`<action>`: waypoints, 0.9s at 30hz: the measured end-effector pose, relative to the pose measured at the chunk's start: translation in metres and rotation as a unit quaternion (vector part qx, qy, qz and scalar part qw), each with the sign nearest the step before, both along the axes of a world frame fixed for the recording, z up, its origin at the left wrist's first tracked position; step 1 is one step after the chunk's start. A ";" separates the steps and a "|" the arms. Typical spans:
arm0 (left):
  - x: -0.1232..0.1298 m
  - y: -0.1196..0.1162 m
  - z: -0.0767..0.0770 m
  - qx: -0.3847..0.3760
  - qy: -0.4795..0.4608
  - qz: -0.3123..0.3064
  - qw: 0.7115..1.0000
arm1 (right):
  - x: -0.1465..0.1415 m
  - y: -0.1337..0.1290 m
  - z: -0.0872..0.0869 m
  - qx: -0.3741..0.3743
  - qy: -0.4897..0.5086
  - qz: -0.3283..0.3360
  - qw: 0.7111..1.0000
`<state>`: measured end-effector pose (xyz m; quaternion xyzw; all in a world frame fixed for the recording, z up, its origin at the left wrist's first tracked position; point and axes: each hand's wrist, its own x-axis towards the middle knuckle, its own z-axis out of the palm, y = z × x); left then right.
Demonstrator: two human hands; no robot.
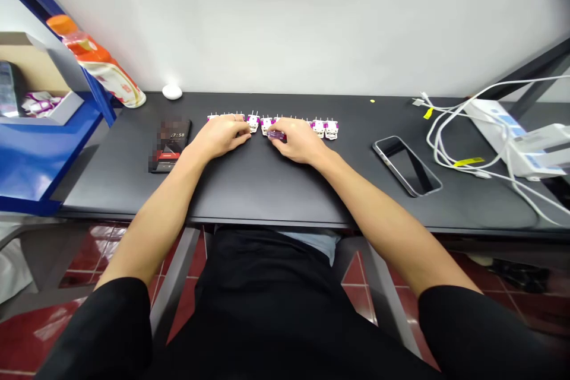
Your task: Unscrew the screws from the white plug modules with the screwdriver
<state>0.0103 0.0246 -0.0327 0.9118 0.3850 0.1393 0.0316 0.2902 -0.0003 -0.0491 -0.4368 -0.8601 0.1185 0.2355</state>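
Note:
A row of small white and purple parts with thin pins (331,129) runs along the back of the black table. Over the left part of this row lies my left hand (224,135), its fingertips beside a white and purple part (253,122); whether it grips anything is hidden. My right hand (297,139) is closed around a small translucent purple tool (276,135), in front of the middle of the row. Its fingers cover some of the parts.
Left on the black table (276,190) are a dark phone (171,145), a white rounded object (171,92) and an orange-capped bottle (104,65). Rightward lie another phone (407,165), white cables (439,136) and a white box (494,130). A blue shelf (40,154) holds an open carton (66,108).

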 end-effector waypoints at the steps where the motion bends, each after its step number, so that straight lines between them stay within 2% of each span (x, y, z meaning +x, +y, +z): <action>1: 0.000 0.000 0.000 0.002 0.002 0.000 1.000 | 0.000 0.000 0.000 0.000 0.001 -0.001 1.000; 6: 0.004 -0.003 -0.001 0.008 -0.006 0.005 1.000 | -0.001 -0.001 0.001 -0.002 -0.011 -0.004 1.000; 12: 0.006 -0.012 0.005 0.024 -0.108 0.037 0.993 | -0.005 -0.014 0.007 0.009 -0.063 0.021 0.998; 15: 0.011 -0.017 0.008 0.018 -0.121 -0.005 0.992 | -0.003 -0.022 0.013 -0.002 -0.051 0.074 0.996; 18: 0.018 -0.023 0.009 0.020 -0.102 -0.048 0.993 | 0.003 -0.026 0.022 -0.013 0.036 0.083 0.996; 23: 0.027 -0.032 0.012 -0.024 -0.072 -0.103 0.992 | 0.010 -0.028 0.035 0.093 0.147 -0.006 0.985; 27: 0.028 -0.033 0.014 -0.046 -0.051 -0.122 0.990 | 0.009 -0.030 0.037 0.084 0.172 -0.051 0.980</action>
